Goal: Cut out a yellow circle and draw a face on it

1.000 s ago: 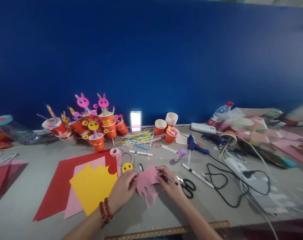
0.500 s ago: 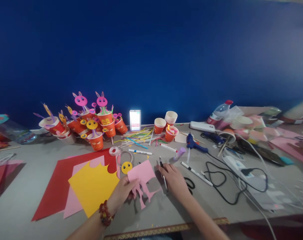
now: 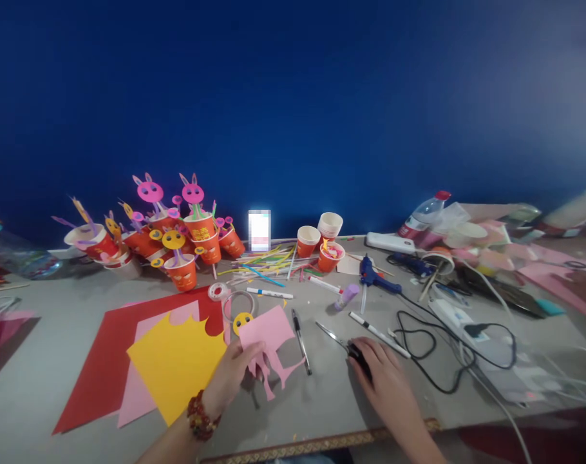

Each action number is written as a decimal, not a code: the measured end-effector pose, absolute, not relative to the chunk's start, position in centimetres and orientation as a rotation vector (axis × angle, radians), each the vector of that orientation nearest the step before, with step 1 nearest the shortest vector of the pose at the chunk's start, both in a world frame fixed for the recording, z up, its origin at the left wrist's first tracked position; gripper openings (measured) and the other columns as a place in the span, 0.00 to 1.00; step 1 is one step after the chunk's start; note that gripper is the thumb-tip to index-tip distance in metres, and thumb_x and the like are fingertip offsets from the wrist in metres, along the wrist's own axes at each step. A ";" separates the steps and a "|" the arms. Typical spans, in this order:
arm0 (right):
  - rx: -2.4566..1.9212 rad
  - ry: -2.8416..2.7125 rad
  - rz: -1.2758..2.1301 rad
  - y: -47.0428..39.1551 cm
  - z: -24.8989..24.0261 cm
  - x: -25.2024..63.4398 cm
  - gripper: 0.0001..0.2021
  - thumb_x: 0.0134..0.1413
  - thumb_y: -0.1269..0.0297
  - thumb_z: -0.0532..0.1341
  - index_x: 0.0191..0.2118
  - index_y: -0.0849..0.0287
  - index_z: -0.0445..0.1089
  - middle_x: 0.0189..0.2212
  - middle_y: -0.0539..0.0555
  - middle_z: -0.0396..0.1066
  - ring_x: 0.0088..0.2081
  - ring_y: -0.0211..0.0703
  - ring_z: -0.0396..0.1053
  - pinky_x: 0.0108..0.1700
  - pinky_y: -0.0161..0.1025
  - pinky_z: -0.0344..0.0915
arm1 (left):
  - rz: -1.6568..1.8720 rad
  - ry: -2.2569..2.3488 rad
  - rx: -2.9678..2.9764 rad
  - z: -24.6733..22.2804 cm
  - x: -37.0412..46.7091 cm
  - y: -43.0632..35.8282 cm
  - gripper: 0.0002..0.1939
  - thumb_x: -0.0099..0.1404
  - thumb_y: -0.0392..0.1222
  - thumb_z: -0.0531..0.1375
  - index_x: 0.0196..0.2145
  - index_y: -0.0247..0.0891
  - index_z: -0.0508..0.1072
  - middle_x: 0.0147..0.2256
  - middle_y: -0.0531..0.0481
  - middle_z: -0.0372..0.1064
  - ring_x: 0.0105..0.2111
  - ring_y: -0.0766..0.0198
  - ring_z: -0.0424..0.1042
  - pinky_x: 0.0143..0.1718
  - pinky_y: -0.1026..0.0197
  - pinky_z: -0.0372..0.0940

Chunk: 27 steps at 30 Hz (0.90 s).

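Fingers (image 3: 250, 354) pinching pink paper (image 3: 268, 330), right fingers (image 3: 376, 358) gripping scissors (image 3: 355, 352)

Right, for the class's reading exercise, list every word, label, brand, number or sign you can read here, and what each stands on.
None reads with certainty.
Red paper cup: yellow characters, too blurred to quote.
White marker with blue band: dark print, too small.
Plastic bottle: red label, blurred.
Upright screen: pixelated, unreadable.
Pink cutout and scissors: no lettering visible.
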State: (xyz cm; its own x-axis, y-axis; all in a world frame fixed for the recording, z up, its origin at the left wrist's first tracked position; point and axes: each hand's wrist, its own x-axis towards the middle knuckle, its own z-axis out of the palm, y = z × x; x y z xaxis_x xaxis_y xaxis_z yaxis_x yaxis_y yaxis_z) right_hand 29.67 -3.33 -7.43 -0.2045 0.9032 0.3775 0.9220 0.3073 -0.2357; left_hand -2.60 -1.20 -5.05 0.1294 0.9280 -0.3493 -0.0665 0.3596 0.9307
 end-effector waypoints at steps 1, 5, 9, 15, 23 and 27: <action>-1.614 -2.132 -0.045 -3.4 -7.5 29.8 0.12 0.65 0.60 0.53 0.49 0.57 0.67 0.46 0.60 0.72 0.47 0.53 0.70 0.49 0.48 0.67 | 0.867 1.212 0.962 -5.0 -2.6 -1.3 0.20 0.61 0.55 0.59 0.25 0.34 0.71 0.19 0.51 0.69 0.16 0.69 0.64 0.19 0.67 0.56; -1.584 -2.120 -0.039 -3.2 -7.6 29.8 0.12 0.65 0.61 0.52 0.48 0.57 0.68 0.45 0.59 0.72 0.46 0.52 0.71 0.48 0.47 0.69 | 0.609 1.252 1.334 -4.9 -2.5 -1.8 0.16 0.65 0.49 0.53 0.27 0.36 0.70 0.21 0.50 0.70 0.20 0.64 0.68 0.22 0.65 0.58; -1.529 -2.169 -0.043 -2.8 -7.6 30.0 0.11 0.64 0.62 0.53 0.45 0.57 0.71 0.44 0.59 0.73 0.45 0.52 0.71 0.48 0.48 0.68 | 0.479 1.465 1.932 -5.0 -2.7 -2.3 0.09 0.65 0.41 0.52 0.32 0.38 0.70 0.33 0.45 0.73 0.34 0.57 0.72 0.37 0.60 0.62; -1.536 -2.145 -0.030 -2.5 -7.5 29.8 0.11 0.63 0.63 0.54 0.45 0.57 0.72 0.43 0.59 0.74 0.44 0.53 0.71 0.47 0.49 0.69 | 0.282 1.570 2.088 -4.6 -2.9 -2.2 0.08 0.66 0.39 0.51 0.35 0.39 0.70 0.35 0.48 0.72 0.36 0.58 0.72 0.37 0.61 0.60; -1.330 -2.336 0.294 -1.2 -4.7 23.1 0.16 0.61 0.72 0.54 0.52 0.54 0.70 0.52 0.59 0.70 0.53 0.51 0.67 0.53 0.47 0.67 | 0.135 1.632 2.157 -4.5 -2.5 -1.9 0.10 0.67 0.41 0.51 0.38 0.39 0.72 0.36 0.48 0.74 0.38 0.57 0.73 0.36 0.60 0.58; -1.299 -2.465 0.325 0.8 -4.3 20.7 0.17 0.57 0.76 0.55 0.49 0.54 0.72 0.53 0.58 0.69 0.54 0.53 0.65 0.54 0.49 0.65 | 0.120 1.633 2.187 -4.7 -2.6 -2.0 0.10 0.67 0.41 0.51 0.39 0.40 0.72 0.37 0.48 0.74 0.38 0.56 0.74 0.36 0.60 0.59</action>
